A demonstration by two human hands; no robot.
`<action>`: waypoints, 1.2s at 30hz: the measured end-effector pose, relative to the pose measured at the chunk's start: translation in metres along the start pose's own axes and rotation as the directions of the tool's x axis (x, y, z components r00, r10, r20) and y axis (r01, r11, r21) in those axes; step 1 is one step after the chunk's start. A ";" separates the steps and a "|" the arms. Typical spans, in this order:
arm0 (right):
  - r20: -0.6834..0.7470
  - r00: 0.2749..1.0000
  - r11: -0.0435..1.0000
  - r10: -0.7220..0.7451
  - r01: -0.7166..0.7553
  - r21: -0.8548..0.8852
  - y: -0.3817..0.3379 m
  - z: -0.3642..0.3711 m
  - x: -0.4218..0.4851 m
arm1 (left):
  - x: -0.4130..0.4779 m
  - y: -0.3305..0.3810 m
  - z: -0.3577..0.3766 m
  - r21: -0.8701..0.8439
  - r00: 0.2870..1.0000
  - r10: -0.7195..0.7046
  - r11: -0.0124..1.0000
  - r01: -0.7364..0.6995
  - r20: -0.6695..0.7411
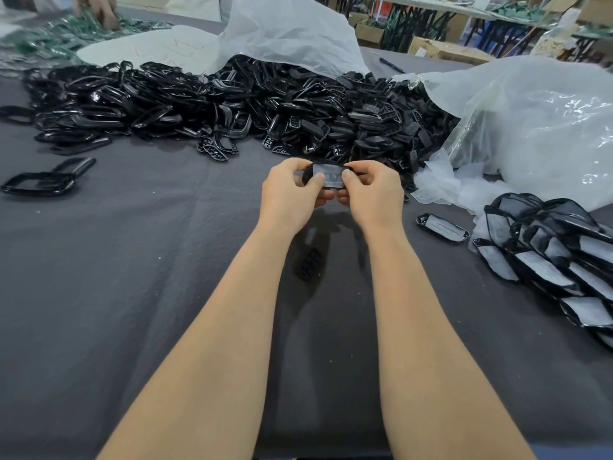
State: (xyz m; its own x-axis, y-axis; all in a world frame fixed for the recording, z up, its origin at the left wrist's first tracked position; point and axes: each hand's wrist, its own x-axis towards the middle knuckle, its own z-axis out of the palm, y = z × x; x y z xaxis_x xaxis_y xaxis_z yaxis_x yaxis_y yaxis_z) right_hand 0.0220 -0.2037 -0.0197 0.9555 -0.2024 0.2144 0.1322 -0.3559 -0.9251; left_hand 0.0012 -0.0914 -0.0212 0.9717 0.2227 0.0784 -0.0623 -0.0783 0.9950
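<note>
Both hands meet above the grey cloth-covered table [132, 277], just in front of the heap of black plastic parts [232, 101] that spills across its far side. As I see it through the head camera, my left hand [292, 194] and my right hand [374, 195] each pinch one end of a small black piece [306, 174]. The thumbs lie on top of a pale translucent pad [330, 177] on its face, and the fingers curl beneath. The piece is held clear of the cloth, between the two hands, near the heap's front edge.

Another black part [311, 260] lies flat on the cloth between my forearms. To the right, a lone padded piece [442, 226] rests just beside a stack of padded pieces [547, 254], under a crumpled clear plastic bag [530, 127]. At left, two black frames [39, 182] sit apart from the heap. At the far corner, another person's hand [99, 9] rests among green parts.
</note>
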 end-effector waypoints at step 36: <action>0.006 0.999 0.995 0.037 -0.037 -0.089 -0.024 -0.025 -0.009 | -0.009 0.020 0.022 -0.040 0.998 -0.066 0.997 0.065 -0.025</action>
State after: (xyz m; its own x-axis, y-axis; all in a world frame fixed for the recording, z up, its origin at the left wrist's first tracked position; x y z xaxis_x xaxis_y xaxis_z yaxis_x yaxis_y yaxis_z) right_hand 0.0033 -0.2165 0.0081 0.9613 -0.2102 0.1780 0.0733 -0.4279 -0.9009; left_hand -0.0041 -0.1166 -0.0030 0.9678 0.2513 0.0141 -0.0080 -0.0252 0.9997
